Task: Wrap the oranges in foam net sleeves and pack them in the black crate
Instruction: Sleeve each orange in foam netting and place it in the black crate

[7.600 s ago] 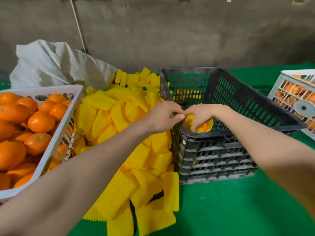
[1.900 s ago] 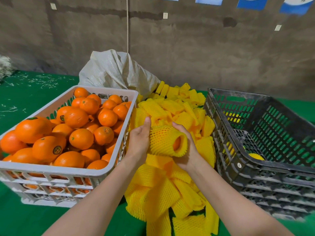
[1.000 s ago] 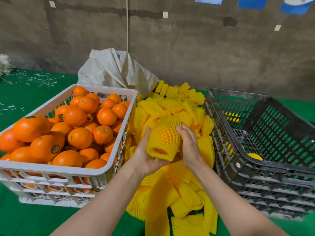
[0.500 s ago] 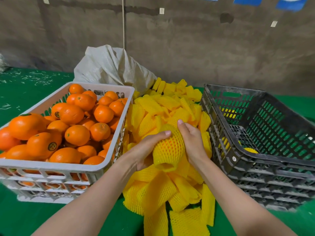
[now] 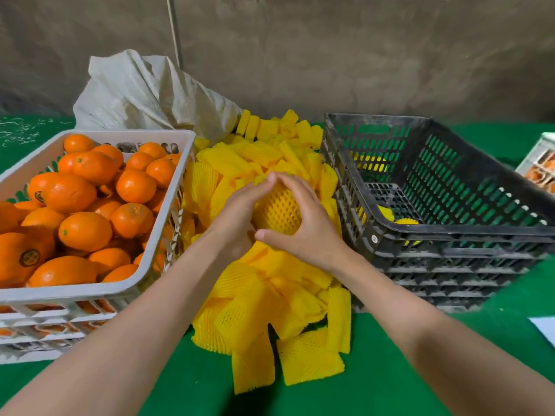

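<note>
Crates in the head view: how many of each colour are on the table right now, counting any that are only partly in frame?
White: 2, the full white crate at left and a second white crate cut off at the right edge.
Black: 1, the black crate right of the hands.
Total: 3

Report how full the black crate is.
Nearly empty. The black crate shows its bare mesh floor, with only a couple of yellow sleeved pieces lying near its front left corner.
</note>
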